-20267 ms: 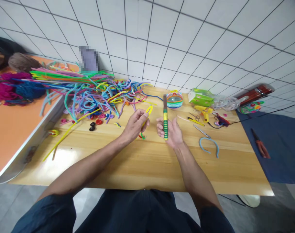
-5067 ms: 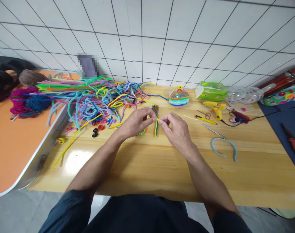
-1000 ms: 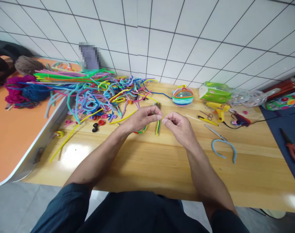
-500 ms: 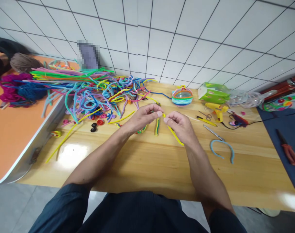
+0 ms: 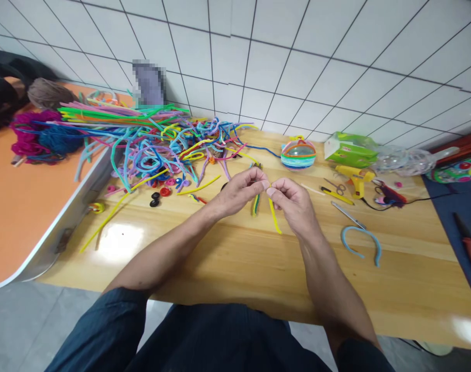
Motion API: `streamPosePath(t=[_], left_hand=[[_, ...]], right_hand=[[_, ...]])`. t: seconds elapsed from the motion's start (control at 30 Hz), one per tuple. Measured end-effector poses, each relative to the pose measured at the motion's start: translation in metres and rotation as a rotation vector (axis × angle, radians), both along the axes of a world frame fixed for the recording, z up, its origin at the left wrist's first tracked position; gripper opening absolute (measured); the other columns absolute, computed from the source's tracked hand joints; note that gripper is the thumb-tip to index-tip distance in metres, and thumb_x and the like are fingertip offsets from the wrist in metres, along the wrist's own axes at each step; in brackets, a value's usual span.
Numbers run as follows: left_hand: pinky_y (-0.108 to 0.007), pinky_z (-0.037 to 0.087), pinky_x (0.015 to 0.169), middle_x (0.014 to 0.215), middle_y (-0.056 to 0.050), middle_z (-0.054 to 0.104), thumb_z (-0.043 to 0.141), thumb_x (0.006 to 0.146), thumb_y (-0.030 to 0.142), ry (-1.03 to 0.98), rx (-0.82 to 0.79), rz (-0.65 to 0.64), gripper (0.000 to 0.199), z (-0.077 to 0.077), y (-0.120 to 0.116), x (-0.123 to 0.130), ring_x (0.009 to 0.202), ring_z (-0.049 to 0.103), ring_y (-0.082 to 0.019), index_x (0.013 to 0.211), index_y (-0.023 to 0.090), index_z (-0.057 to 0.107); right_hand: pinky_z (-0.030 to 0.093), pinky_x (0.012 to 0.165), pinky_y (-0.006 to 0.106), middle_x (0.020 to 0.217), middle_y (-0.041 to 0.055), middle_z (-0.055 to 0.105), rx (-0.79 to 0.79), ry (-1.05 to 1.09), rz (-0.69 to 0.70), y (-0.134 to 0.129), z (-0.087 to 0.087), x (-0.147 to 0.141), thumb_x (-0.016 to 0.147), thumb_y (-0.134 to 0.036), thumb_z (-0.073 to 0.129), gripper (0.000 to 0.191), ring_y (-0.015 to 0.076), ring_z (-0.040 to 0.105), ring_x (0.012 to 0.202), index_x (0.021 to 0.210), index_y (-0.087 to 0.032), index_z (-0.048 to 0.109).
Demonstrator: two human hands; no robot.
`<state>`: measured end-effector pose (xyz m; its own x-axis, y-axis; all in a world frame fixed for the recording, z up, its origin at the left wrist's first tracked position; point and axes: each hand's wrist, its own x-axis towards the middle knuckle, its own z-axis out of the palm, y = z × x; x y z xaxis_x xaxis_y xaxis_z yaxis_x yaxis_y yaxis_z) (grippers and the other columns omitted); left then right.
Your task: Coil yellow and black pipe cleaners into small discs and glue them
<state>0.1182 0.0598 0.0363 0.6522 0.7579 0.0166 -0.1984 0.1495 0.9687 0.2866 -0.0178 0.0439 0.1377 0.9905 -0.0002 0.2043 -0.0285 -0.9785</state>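
Above the wooden table [image 5: 220,258], my left hand [image 5: 245,190] and my right hand [image 5: 292,200] meet with their fingertips pinched together. Both are closed on a yellow pipe cleaner [image 5: 275,217], whose free end hangs down from under my right hand. Its upper end is hidden among my fingers. Just behind and between the hands lie pliers, mostly covered, and a green and yellow twisted pipe cleaner [image 5: 255,205]. A blue curved pipe cleaner [image 5: 361,230] rests to the right of my right hand.
A large heap of coloured pipe cleaners [image 5: 158,150] covers the back left. Black and red buttons [image 5: 165,191] lie before it. Toward the right stand a wrapped ball [image 5: 298,156], a green box [image 5: 349,150], a yellow glue gun [image 5: 357,178], a cutter [image 5: 337,195] and scissors [image 5: 339,189].
My hands have come closer together until the fingertips meet. The yellow pipe cleaner's free end has swung to hang more steeply. The whole view has shifted slightly.
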Motion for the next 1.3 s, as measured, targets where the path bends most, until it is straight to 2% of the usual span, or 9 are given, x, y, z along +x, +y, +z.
streamPosePath(t=[0.13, 0.23, 0.3, 0.4, 0.5, 0.9, 0.97, 1.07, 1.3], left_hand=[[-0.023, 0.025, 0.049, 0.060, 0.009, 0.044, 0.090, 0.076, 0.060, -0.129, -0.308, 0.063, 0.051, -0.008, -0.015, 0.014, 0.049, 0.034, -0.007, 0.087, 0.020, 0.060], [-0.023, 0.025, 0.048, 0.069, 0.005, 0.055, 0.089, 0.076, 0.062, -0.114, -0.354, 0.036, 0.053, -0.009, -0.010, 0.012, 0.048, 0.040, -0.006, 0.087, 0.019, 0.061], [-0.023, 0.026, 0.049, 0.075, 0.003, 0.059, 0.087, 0.078, 0.064, -0.064, -0.262, -0.028, 0.052, -0.007, -0.001, 0.005, 0.051, 0.042, -0.006, 0.090, 0.018, 0.065], [-0.023, 0.028, 0.052, 0.070, 0.005, 0.054, 0.090, 0.079, 0.057, 0.045, -0.035, -0.125, 0.046, 0.000, 0.013, -0.007, 0.055, 0.040, -0.007, 0.091, 0.018, 0.070], [-0.024, 0.031, 0.057, 0.070, 0.004, 0.054, 0.088, 0.083, 0.053, 0.092, 0.116, -0.152, 0.039, 0.005, 0.018, -0.014, 0.061, 0.042, -0.009, 0.088, 0.018, 0.071], [-0.025, 0.035, 0.062, 0.072, 0.003, 0.057, 0.077, 0.094, 0.045, 0.173, 0.347, -0.340, 0.029, 0.001, 0.027, -0.022, 0.064, 0.045, -0.011, 0.096, 0.016, 0.075], [-0.026, 0.035, 0.061, 0.072, 0.002, 0.057, 0.078, 0.093, 0.047, 0.186, 0.317, -0.321, 0.032, 0.001, 0.026, -0.021, 0.065, 0.046, -0.012, 0.094, 0.016, 0.074], [-0.024, 0.035, 0.061, 0.075, 0.002, 0.059, 0.084, 0.087, 0.053, 0.126, 0.196, -0.184, 0.040, 0.003, 0.017, -0.015, 0.066, 0.047, -0.010, 0.088, 0.015, 0.071], [-0.021, 0.026, 0.049, 0.060, 0.009, 0.047, 0.093, 0.075, 0.055, -0.132, -0.338, 0.107, 0.049, -0.011, -0.016, 0.017, 0.050, 0.035, -0.006, 0.085, 0.018, 0.062]], right_hand=[[0.037, 0.057, 0.028, 0.063, -0.0055, 0.053, 0.014, 0.028, -0.016, 0.003, -0.008, 0.000, 0.088, -0.051, 0.076, 0.031, 0.0121, 0.044, 0.057, 0.079, -0.024, 0.064], [0.036, 0.057, 0.028, 0.062, -0.0052, 0.053, -0.013, 0.073, 0.007, 0.004, -0.006, 0.004, 0.086, -0.048, 0.078, 0.030, 0.0117, 0.044, 0.057, 0.077, -0.024, 0.064], [0.035, 0.056, 0.028, 0.062, -0.0053, 0.053, -0.036, 0.091, 0.026, 0.003, -0.003, 0.006, 0.085, -0.046, 0.078, 0.029, 0.0115, 0.043, 0.057, 0.075, -0.023, 0.064], [0.035, 0.057, 0.028, 0.062, -0.0057, 0.051, -0.067, 0.086, 0.068, 0.001, 0.003, 0.007, 0.084, -0.045, 0.079, 0.029, 0.0112, 0.043, 0.057, 0.075, -0.023, 0.063], [0.035, 0.057, 0.028, 0.062, -0.0057, 0.051, -0.080, 0.085, 0.127, 0.001, 0.005, 0.006, 0.084, -0.047, 0.078, 0.031, 0.0111, 0.042, 0.056, 0.074, -0.023, 0.061], [0.032, 0.056, 0.027, 0.058, -0.0050, 0.051, -0.200, 0.065, 0.288, 0.000, 0.009, 0.015, 0.084, -0.045, 0.076, 0.033, 0.0111, 0.043, 0.056, 0.066, -0.021, 0.061], [0.032, 0.056, 0.028, 0.059, -0.0048, 0.051, -0.180, 0.080, 0.280, 0.000, 0.008, 0.016, 0.084, -0.047, 0.077, 0.033, 0.0114, 0.043, 0.057, 0.068, -0.021, 0.063], [0.033, 0.057, 0.028, 0.062, -0.0046, 0.053, -0.122, 0.130, 0.206, 0.002, 0.003, 0.015, 0.084, -0.049, 0.081, 0.034, 0.0116, 0.044, 0.058, 0.072, -0.022, 0.066], [0.035, 0.056, 0.027, 0.062, -0.0047, 0.055, -0.055, 0.209, 0.025, 0.007, -0.013, 0.000, 0.083, -0.054, 0.084, 0.040, 0.0112, 0.045, 0.057, 0.071, -0.023, 0.064]])
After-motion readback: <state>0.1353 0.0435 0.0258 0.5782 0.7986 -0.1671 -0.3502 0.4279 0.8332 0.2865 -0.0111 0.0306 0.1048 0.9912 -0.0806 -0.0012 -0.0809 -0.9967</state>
